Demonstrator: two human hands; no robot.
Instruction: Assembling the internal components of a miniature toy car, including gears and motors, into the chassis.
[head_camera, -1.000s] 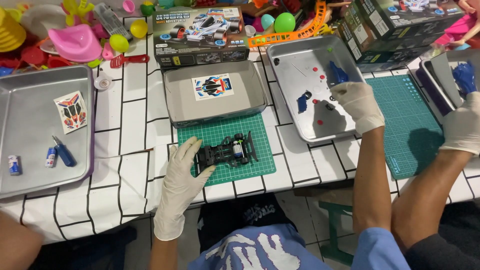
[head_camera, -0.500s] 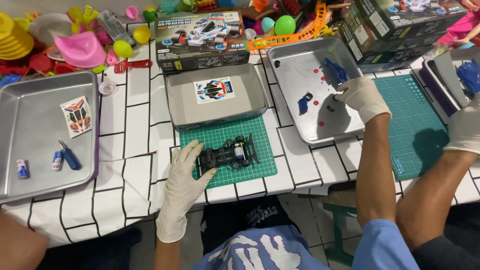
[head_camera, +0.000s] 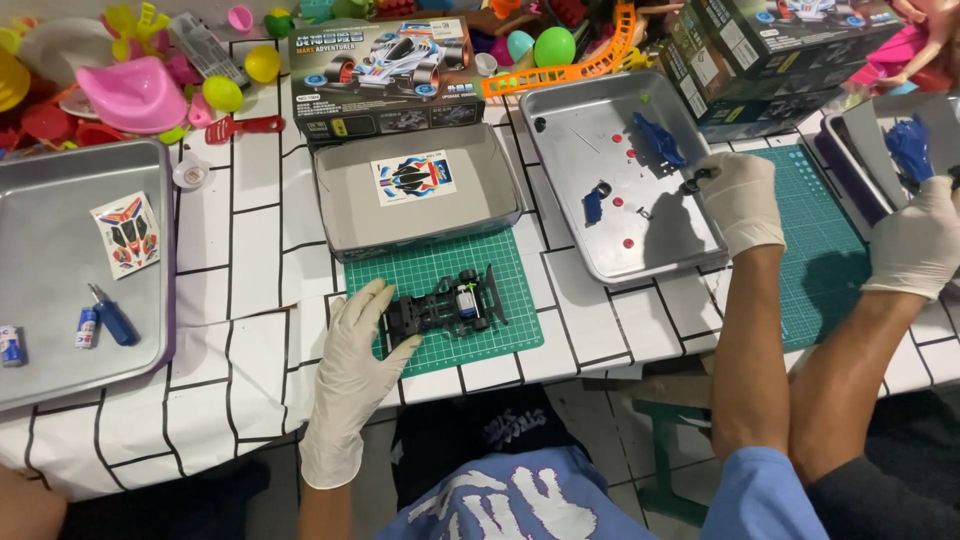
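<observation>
A black toy car chassis (head_camera: 445, 308) lies on a small green cutting mat (head_camera: 500, 275) at the table's front edge. My left hand (head_camera: 352, 350), in a white glove, lies on the mat with thumb and fingers on either side of the chassis's left end. My right hand (head_camera: 740, 198), also gloved, reaches into a metal tray (head_camera: 570, 130) on the right and pinches a small black part (head_camera: 692, 183). In that tray lie blue plastic pieces (head_camera: 655, 140) and small red dots. A second metal tray (head_camera: 420, 230) behind the mat holds a sticker sheet (head_camera: 413, 180).
A co-worker's gloved hand (head_camera: 910, 245) works at a tray with a blue part on the far right, beside a larger green mat (head_camera: 830, 260). A left tray (head_camera: 60, 330) holds a sticker sheet, a blue screwdriver and small batteries. Toy boxes and colourful plastic toys line the back.
My right hand has shifted a little toward the tray's right edge. My left hand stays at the chassis. The co-worker's hand has hardly moved.
</observation>
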